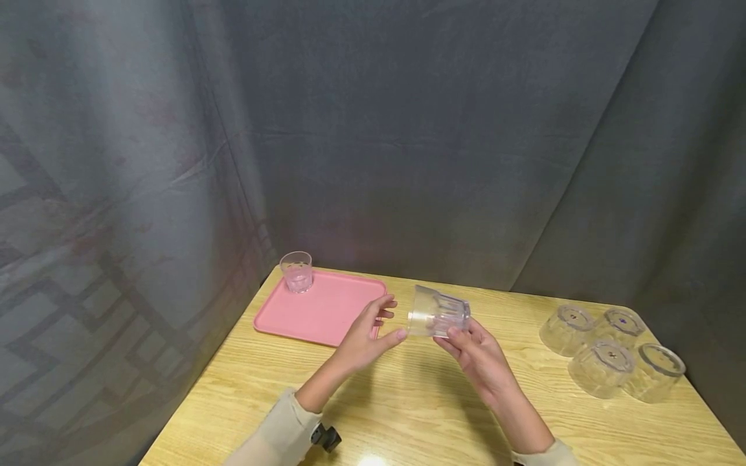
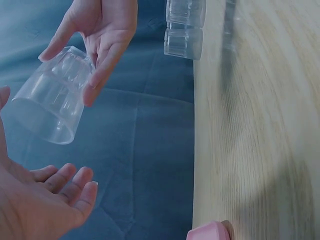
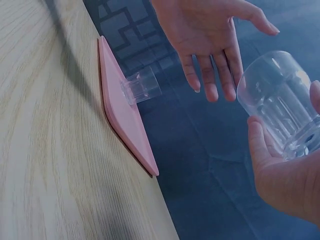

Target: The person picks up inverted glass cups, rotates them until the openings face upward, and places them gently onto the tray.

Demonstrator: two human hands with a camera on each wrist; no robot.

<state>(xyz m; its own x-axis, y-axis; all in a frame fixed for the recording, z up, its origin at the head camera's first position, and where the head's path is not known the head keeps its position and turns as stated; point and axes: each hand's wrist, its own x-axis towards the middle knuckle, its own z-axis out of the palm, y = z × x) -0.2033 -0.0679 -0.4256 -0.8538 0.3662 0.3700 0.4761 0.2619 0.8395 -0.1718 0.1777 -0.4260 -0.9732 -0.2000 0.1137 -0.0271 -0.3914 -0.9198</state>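
A clear drinking glass (image 1: 438, 313) is held in the air by my right hand (image 1: 479, 355), near its base. It lies tipped on its side, its mouth facing my left hand (image 1: 364, 336). In the right wrist view the fingers and thumb of the right hand (image 3: 287, 175) curl round the base end of the glass (image 3: 278, 95). My left hand holds nothing; its fingers are spread and relaxed, just short of the rim. The left wrist view shows a gap between the left hand (image 2: 45, 200) and the glass (image 2: 55, 97).
A pink tray (image 1: 326, 310) lies at the table's back left, with one upright glass (image 1: 298, 275) in its far left corner. Several upside-down glasses (image 1: 603, 369) stand grouped at the right of the wooden table (image 1: 408, 414). Grey curtains (image 1: 408, 142) hang behind and at the sides.
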